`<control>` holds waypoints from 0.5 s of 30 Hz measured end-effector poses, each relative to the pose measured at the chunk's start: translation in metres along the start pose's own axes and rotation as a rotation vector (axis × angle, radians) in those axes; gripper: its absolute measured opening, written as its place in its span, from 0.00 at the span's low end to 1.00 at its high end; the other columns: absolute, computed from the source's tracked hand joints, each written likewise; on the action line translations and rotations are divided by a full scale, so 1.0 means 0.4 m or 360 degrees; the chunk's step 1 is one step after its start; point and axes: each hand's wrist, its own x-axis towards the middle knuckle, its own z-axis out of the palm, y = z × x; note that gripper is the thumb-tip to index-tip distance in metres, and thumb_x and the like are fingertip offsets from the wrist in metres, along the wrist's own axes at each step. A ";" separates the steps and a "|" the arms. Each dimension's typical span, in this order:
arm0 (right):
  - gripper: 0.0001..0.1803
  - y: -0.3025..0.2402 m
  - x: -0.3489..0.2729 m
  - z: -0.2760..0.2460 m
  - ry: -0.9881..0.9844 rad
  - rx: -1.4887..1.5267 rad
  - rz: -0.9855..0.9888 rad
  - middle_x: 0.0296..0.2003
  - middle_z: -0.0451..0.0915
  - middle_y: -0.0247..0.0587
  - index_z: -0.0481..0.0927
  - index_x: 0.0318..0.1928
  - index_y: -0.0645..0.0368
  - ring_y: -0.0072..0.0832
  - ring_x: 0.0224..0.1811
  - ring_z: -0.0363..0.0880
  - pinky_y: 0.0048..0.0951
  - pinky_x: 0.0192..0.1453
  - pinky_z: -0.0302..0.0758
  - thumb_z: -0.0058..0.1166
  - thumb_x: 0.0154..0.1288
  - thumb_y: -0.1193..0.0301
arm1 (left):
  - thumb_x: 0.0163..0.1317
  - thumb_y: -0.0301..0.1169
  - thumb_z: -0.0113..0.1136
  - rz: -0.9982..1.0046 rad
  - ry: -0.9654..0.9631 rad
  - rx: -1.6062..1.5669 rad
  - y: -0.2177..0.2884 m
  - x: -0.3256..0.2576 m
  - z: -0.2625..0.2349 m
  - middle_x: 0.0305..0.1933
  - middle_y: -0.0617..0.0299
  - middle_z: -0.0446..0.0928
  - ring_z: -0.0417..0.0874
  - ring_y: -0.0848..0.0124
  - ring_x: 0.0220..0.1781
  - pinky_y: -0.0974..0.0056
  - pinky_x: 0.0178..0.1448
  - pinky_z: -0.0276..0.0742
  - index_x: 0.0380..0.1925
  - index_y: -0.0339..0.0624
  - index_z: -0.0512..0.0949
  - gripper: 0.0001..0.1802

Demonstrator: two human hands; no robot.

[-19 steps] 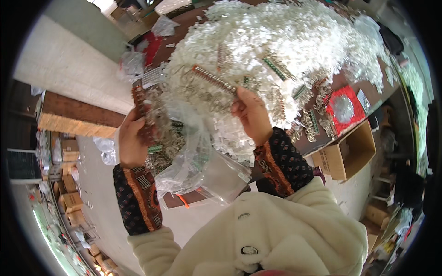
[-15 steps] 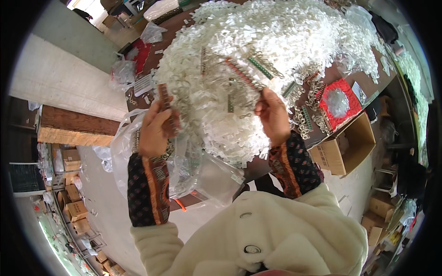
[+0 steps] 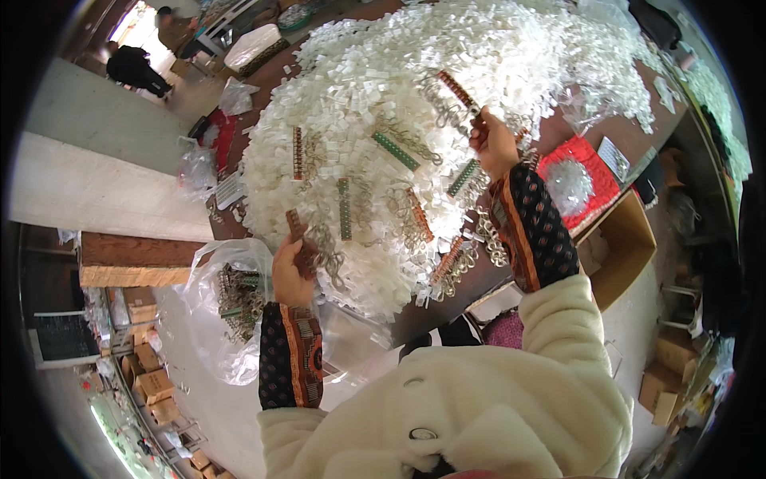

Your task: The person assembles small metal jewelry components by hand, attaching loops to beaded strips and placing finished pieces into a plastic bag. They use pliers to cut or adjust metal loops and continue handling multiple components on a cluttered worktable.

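Note:
My left hand (image 3: 292, 271) is closed around a brown strip (image 3: 294, 222) with silver rings hanging beside it, at the near left of a heap of small clear plastic pieces (image 3: 359, 88). Farther off at the right, my right hand (image 3: 496, 144) pinches the near end of a reddish-brown strip (image 3: 457, 89) with rings dangling from it. Between them, green strips (image 3: 396, 150) and reddish ringed strips (image 3: 298, 153) lie spread over the heap. A clear plastic bag (image 3: 203, 335) beside my left forearm contains several ringed strips (image 3: 239, 299).
The heap covers much of a brown table (image 3: 598, 134). A red cloth (image 3: 608, 180) with clear plastic on it lies at the right, above an open cardboard box (image 3: 626, 247). Left of the table stands a pale pillar (image 3: 104, 184). Two people (image 3: 136, 68) are far back left.
My right hand has moved farther away and to the right with its strip. The left has come nearer, still holding its own. The view has shifted, showing more of the bag.

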 end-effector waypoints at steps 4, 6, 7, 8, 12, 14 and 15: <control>0.13 0.013 0.158 0.025 0.0009 0.0109 -0.0064 0.29 0.77 0.36 0.74 0.40 0.60 0.23 0.24 0.73 0.27 0.27 0.72 0.50 0.74 0.61 | 0.68 0.29 0.48 0.0088 -0.0143 0.0133 0.078 0.089 0.106 0.33 0.62 0.79 0.77 0.76 0.27 0.71 0.27 0.72 0.57 0.40 0.73 0.18; 0.13 0.025 0.194 0.041 0.0061 -0.0066 0.0069 0.30 0.77 0.36 0.74 0.39 0.59 0.24 0.26 0.74 0.27 0.29 0.74 0.49 0.75 0.62 | 0.68 0.29 0.49 0.0099 -0.0288 0.0193 0.117 0.167 0.172 0.33 0.62 0.79 0.77 0.75 0.26 0.71 0.27 0.73 0.54 0.40 0.74 0.16; 0.13 0.028 0.203 0.047 0.0144 -0.0158 0.0132 0.30 0.78 0.36 0.74 0.39 0.59 0.24 0.27 0.74 0.27 0.31 0.74 0.48 0.75 0.62 | 0.68 0.29 0.49 0.0143 -0.0257 0.0331 0.123 0.208 0.206 0.33 0.62 0.79 0.76 0.75 0.25 0.70 0.27 0.73 0.52 0.40 0.74 0.15; 0.16 0.029 0.205 0.050 0.0152 -0.0365 0.0135 0.39 0.79 0.41 0.74 0.51 0.64 0.26 0.31 0.77 0.27 0.35 0.76 0.47 0.75 0.62 | 0.68 0.29 0.49 0.0179 -0.0240 0.0452 0.119 0.250 0.241 0.33 0.62 0.79 0.76 0.75 0.25 0.69 0.26 0.73 0.51 0.39 0.74 0.13; 0.31 0.006 0.177 0.032 -0.0046 -0.0829 -0.0039 0.58 0.72 0.50 0.60 0.70 0.67 0.30 0.43 0.80 0.29 0.41 0.77 0.49 0.74 0.63 | 0.70 0.30 0.48 0.0191 -0.0066 0.0908 0.090 0.421 0.321 0.31 0.62 0.77 0.74 0.74 0.23 0.66 0.26 0.73 0.47 0.36 0.72 0.10; 0.32 -0.012 0.144 0.003 -0.0003 -0.0873 -0.0127 0.52 0.77 0.50 0.61 0.67 0.73 0.31 0.37 0.83 0.28 0.36 0.78 0.52 0.71 0.65 | 0.69 0.29 0.49 0.0219 0.0018 0.1008 0.063 0.497 0.323 0.31 0.61 0.78 0.73 0.73 0.22 0.65 0.26 0.72 0.44 0.34 0.74 0.10; 0.32 -0.027 0.123 -0.022 -0.0047 -0.0902 -0.0162 0.52 0.78 0.50 0.60 0.68 0.73 0.31 0.37 0.83 0.28 0.36 0.78 0.53 0.71 0.65 | 0.69 0.29 0.49 0.0258 -0.0002 0.1074 0.048 0.527 0.317 0.31 0.61 0.78 0.74 0.73 0.22 0.65 0.26 0.72 0.43 0.34 0.74 0.10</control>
